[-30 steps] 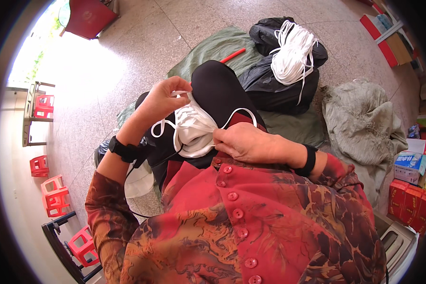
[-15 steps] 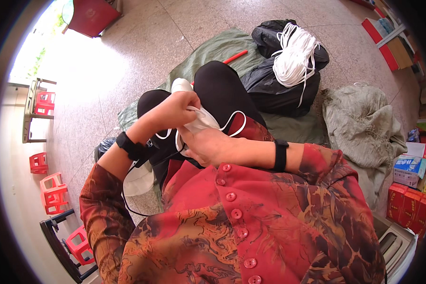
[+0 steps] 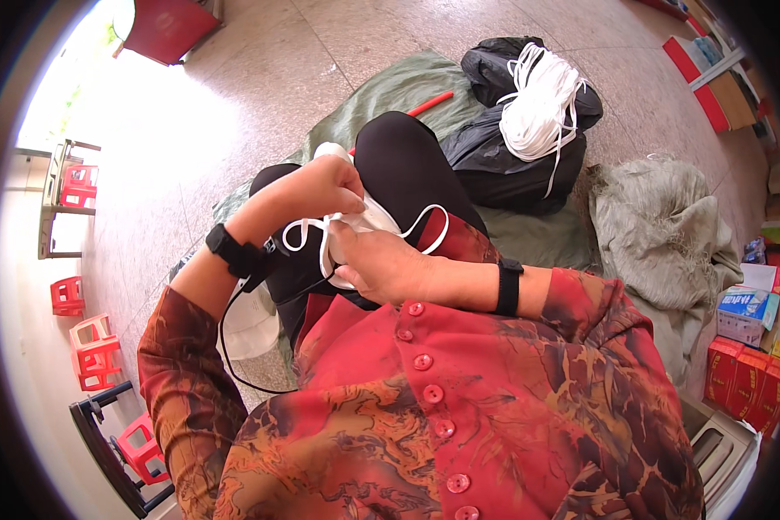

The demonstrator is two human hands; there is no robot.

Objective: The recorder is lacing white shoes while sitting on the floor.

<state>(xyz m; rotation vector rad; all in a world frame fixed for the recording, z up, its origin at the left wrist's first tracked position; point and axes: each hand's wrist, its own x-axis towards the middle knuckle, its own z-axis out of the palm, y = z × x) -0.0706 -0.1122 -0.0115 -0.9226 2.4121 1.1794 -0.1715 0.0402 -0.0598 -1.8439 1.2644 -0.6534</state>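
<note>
A white shoe lies in my lap between my black-clad knees, its rounded end pointing away from me. White shoelace loops out on both sides of it. My left hand comes over the shoe from the left, fingertips pinched together at the lacing; the exact spot between them is hidden. Wrapped around the near part of the shoe is my right hand, its thumb on top and its fingers curled beneath. Both wrists wear black straps.
A thick hank of white laces rests on black plastic bags ahead right. A green sheet covers floor beyond my knees, with a red stick on it. A woven sack and red boxes stand right; red stools left.
My left hand has shifted slightly down and right over the shoe. The left lace loop has become larger and more visible. My right hand stays around the shoe, its thumb slightly moved.
</note>
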